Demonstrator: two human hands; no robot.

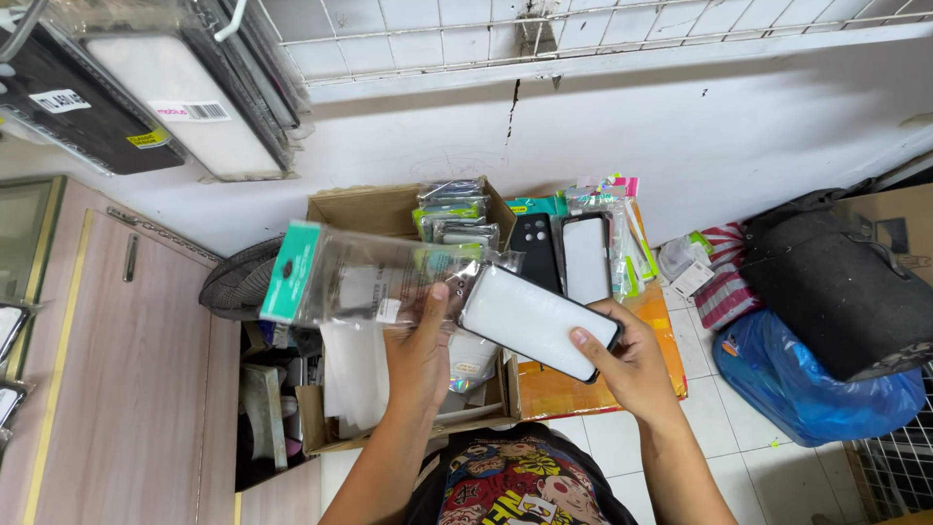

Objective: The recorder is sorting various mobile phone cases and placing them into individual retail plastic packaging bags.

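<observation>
Head view, looking down. At 6 o'clock, nearest me, I see the lap with its bright cartoon-print cloth (515, 486), and the two forearms rising from it.

Left hand (420, 352): fingers closed around the lower edge of a clear plastic retail sleeve with a teal card header (364, 277), thumb pressed on its front face. I read the pinch at one edge as a way of keeping the transparent window unobstructed; the sleeve lies slanted, header toward 9 o'clock.

Right hand (632, 365): closed on a black-rimmed phone case with a white inner face (537, 321), thumb across its near edge and fingers hidden behind (their exact placing I cannot tell). The case sits at the centre of the view, tilted, its upper corner touching or overlapping the open end of the sleeve; which of the two, I cannot say. Holding both at chest height keeps them level with each other.

Below the hands, an open brown cardboard box (408, 408) holds white sheets and loose packets. Beside it at 4 o'clock lies an orange flat carton (583, 389) on the white tiled floor (739, 428).

Farther, at 12 o'clock, a second cardboard box (364, 206) stands stacked with clear packets, and next to it are two upright cases, one black, one white-faced (586, 258), propped so their faces show.

At 3 o'clock: a blue plastic bag (807, 389) under a black bag (836, 282). At 9 o'clock: a pale wooden cabinet (126, 369) and a dark fan grille (238, 282). Farthest, a white wall (700, 126) with a wire rack (603, 29) hung with packaged goods.
</observation>
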